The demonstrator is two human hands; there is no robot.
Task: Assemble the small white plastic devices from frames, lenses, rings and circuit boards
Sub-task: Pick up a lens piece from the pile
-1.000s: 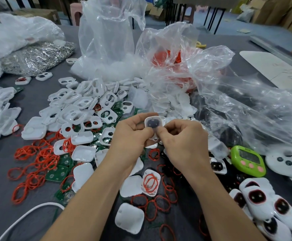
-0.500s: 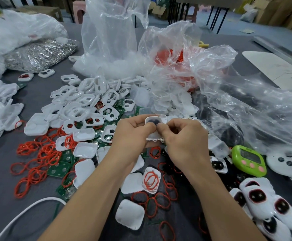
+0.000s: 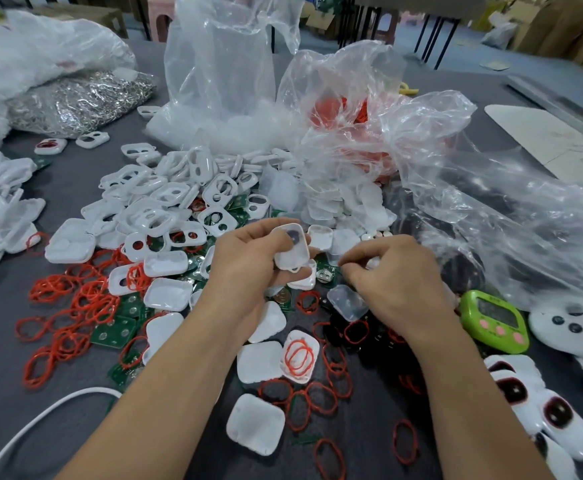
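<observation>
My left hand (image 3: 248, 268) grips a small white frame (image 3: 292, 249) with a dark lens showing in it, held above the table centre. My right hand (image 3: 394, 282) has come away to the right, fingers curled, pinching something small and pale near its fingertips; what it is cannot be made out. White frames (image 3: 165, 209) lie heaped to the left. Red rings (image 3: 75, 306) are scattered at the left and front. Green circuit boards (image 3: 117, 329) lie among them. A clear lens cover (image 3: 347, 303) rests under my right hand.
Clear plastic bags (image 3: 421, 161) of parts crowd the back and right. A green timer (image 3: 494, 320) sits right of my right hand, with finished white devices (image 3: 539, 410) at the lower right. A white cable (image 3: 40, 417) curves at the lower left. White backs (image 3: 255, 427) lie in front.
Both hands were together on the frame. Now my right hand has pulled away to the right and down, and my left hand alone holds the frame, tilted.
</observation>
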